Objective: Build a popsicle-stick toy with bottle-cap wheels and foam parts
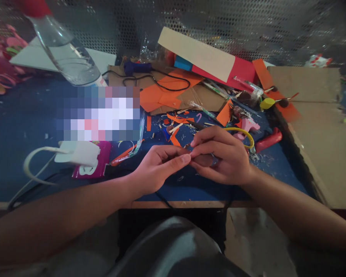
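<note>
Both hands meet above the blue tabletop, near its front edge. A small, flat brown piece (203, 160) with a rounded edge sits in the curl of my right hand (226, 156), whose fingers and thumb are closed on it. My left hand (163, 167) pinches with thumb and index finger at the left end of that piece, touching the right fingertips. What lies exactly between the pinching tips is hidden. Just behind the right hand are a yellow ring-shaped band (249, 136) and a dark, slim tool (196, 124). Orange paper scraps (175, 137) lie beyond the fingers.
A clear bottle (70, 57) with a red cap stands at the back left. A white charger (77, 154) with its cable rests on a magenta packet (103, 169). Cardboard (314, 146) covers the right side. A red-handled item (268, 140) and a blue corded tool (138, 67) lie farther back.
</note>
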Motion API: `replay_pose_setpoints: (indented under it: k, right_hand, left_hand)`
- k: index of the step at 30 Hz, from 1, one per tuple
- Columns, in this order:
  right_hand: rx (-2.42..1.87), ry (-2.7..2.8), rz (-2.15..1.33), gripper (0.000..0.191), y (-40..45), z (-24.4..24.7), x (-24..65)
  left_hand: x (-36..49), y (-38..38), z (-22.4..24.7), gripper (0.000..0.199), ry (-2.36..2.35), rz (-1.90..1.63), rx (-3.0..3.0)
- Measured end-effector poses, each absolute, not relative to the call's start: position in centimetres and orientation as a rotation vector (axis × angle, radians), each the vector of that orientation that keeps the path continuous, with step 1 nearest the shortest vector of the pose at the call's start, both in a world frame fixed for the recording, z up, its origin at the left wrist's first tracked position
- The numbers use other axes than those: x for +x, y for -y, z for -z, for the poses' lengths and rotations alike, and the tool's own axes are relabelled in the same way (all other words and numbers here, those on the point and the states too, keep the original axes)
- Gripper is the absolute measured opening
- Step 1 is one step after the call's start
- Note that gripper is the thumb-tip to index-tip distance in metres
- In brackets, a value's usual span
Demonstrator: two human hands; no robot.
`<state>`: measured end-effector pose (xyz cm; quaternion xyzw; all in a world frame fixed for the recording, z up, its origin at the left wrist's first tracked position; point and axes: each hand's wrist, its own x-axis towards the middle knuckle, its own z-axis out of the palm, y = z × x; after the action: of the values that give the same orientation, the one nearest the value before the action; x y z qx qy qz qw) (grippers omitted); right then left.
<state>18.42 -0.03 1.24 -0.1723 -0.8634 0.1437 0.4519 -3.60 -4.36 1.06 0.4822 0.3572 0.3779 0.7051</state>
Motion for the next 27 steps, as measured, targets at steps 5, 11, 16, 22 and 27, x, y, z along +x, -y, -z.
replay_pose_setpoints:
  k: [5, 11, 16, 22, 27]
  right_hand:
    - [-0.445, 2.135, -0.355, 0.026, 0.07, -1.08, 18.37]
    - [-0.469, 2.128, -0.319, 0.031, 0.08, -0.91, 18.31]
    - [-0.530, 2.110, -0.266, 0.027, 0.07, -0.84, 18.32]
    - [-0.516, 2.136, -0.270, 0.021, 0.08, -0.93, 18.32]
    - [-0.550, 2.124, -0.261, 0.029, 0.11, -0.96, 18.28]
  left_hand:
    - [-3.24, 4.17, -1.48, 0.049, -0.839, -0.851, 1.041]
    - [-3.20, 4.13, -1.58, 0.041, -0.872, -0.920, 1.049]
    - [-3.34, 4.15, -1.14, 0.046, -0.903, -0.948, 1.087]
    - [-3.38, 4.22, -1.25, 0.047, -0.937, -0.888, 1.096]
    - [-3.40, 4.31, -1.35, 0.051, -0.966, -0.897, 1.111]
